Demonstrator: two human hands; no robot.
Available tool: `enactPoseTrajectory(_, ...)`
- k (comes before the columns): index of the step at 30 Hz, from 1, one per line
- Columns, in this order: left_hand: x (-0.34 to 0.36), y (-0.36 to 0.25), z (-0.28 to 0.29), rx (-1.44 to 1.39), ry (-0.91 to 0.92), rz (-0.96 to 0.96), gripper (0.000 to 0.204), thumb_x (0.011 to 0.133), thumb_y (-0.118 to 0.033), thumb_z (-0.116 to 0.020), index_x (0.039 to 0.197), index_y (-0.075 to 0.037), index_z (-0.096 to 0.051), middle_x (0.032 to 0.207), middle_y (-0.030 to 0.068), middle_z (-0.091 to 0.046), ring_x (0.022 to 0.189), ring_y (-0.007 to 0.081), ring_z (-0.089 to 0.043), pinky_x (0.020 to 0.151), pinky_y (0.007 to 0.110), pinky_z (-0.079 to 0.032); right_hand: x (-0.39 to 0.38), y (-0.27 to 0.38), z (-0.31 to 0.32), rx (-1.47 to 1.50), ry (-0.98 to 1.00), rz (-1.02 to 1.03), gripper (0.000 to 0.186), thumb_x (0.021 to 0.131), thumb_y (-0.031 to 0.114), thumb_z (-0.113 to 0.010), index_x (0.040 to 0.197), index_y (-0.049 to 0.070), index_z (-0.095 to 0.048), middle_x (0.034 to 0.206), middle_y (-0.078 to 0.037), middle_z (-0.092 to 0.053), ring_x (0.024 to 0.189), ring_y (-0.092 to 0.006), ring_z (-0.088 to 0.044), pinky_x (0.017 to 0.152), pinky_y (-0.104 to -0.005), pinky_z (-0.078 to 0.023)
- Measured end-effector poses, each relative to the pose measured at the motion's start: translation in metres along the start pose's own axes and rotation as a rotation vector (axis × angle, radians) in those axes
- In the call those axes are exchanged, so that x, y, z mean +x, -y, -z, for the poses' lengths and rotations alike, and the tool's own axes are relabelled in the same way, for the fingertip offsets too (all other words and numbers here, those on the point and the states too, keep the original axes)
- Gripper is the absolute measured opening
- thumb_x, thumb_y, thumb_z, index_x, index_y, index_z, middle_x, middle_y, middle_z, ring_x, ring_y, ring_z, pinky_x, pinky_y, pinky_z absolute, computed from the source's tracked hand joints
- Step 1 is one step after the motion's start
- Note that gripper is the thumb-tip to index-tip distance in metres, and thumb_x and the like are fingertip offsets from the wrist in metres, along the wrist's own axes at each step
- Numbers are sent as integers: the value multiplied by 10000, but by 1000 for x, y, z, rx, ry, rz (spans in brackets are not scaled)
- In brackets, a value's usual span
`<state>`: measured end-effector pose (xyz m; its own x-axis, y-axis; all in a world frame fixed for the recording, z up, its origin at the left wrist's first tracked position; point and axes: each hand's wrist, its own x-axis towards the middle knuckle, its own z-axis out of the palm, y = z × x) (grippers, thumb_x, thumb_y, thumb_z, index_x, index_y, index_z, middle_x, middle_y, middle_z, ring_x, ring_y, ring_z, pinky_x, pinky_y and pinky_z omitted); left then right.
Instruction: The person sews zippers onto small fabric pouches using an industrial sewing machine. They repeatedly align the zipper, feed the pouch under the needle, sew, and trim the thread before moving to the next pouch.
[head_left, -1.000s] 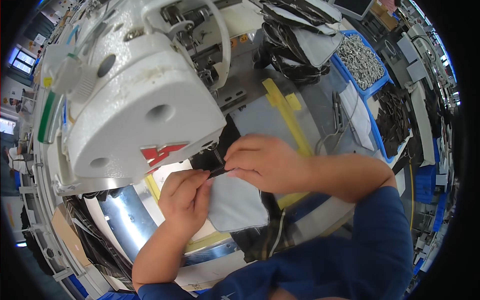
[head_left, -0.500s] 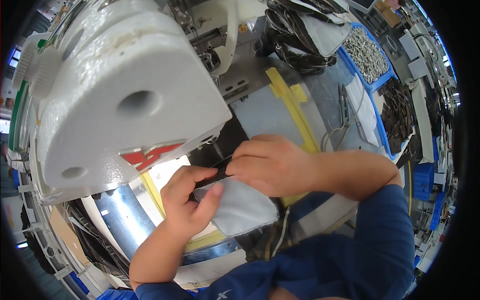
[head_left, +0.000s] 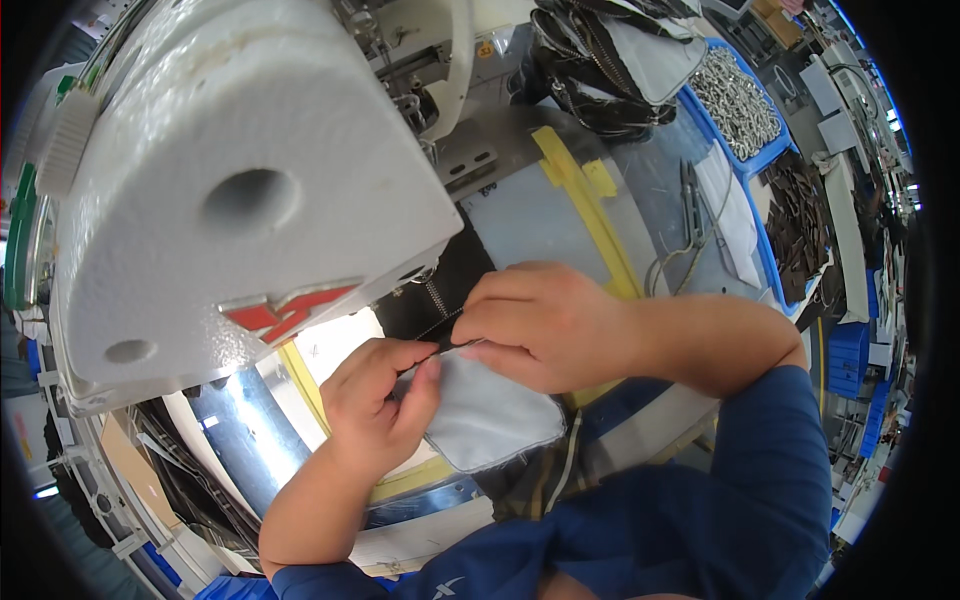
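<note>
Person's left hand (head_left: 378, 405) and right hand (head_left: 548, 325) each pinching the dark upper edge of a light-grey fabric panel (head_left: 495, 415), black zippered cloth (head_left: 466, 264) beyond, white sewing machine (head_left: 320, 200) leftward.

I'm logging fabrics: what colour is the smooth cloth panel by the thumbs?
The cloth panel is pale grey, clearest in head view.

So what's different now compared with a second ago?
On the left hand, the thumb parted from the index finger, then came back closer; the pale fabric panel shifted slightly right in view. The white sewing machine looms larger, probably because the camera moved. The right hand still pinches the panel's upper edge; the blue tray of metal pieces stays put.
</note>
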<state>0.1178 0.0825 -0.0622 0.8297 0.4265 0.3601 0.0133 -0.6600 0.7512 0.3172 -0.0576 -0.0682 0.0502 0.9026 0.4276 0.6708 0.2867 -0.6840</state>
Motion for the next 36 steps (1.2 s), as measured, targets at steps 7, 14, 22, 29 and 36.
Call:
enactPoseTrajectory(7,1,1,-2,-58,16,31,140,836,35,-801,966,4,-761,844,117,-736,691,220,-699,608,297,-528,11,4,5,197,40,-162,101,928,111,-779,1005,49,-765,920,-97,-718,762,-264,-692,645,-363,-554)
enactPoseTrajectory(14,3,2,1,-146,71,168,113,867,-6,-805,973,-5,-767,864,104,-744,706,182,-678,634,288,-518,9,-1,2,176,39,-120,84,909,84,-768,981,41,-755,905,-104,-713,776,-290,-693,672,-382,-552)
enactPoseTrajectory(22,3,4,1,-167,60,361,82,924,-53,-803,981,-7,-765,877,92,-743,742,160,-660,672,287,-517,13,-4,-1,49,15,-123,77,886,61,-745,946,46,-700,879,-104,-678,807,-341,-673,696,-435,-545)
enactPoseTrajectory(29,14,9,9,-27,74,657,135,976,-107,-785,1021,17,-756,911,71,-747,762,144,-636,733,279,-505,23,-15,-10,-126,24,-160,137,948,146,-687,941,9,-688,940,-156,-702,900,-390,-697,816,-495,-563)
enactPoseTrajectory(36,37,58,8,294,-26,206,225,897,-116,-846,1086,-7,-794,979,111,-801,875,245,-749,805,357,-576,62,-37,4,-256,185,-350,283,935,240,-686,875,-34,-725,837,-250,-728,871,-470,-725,792,-557,-578)
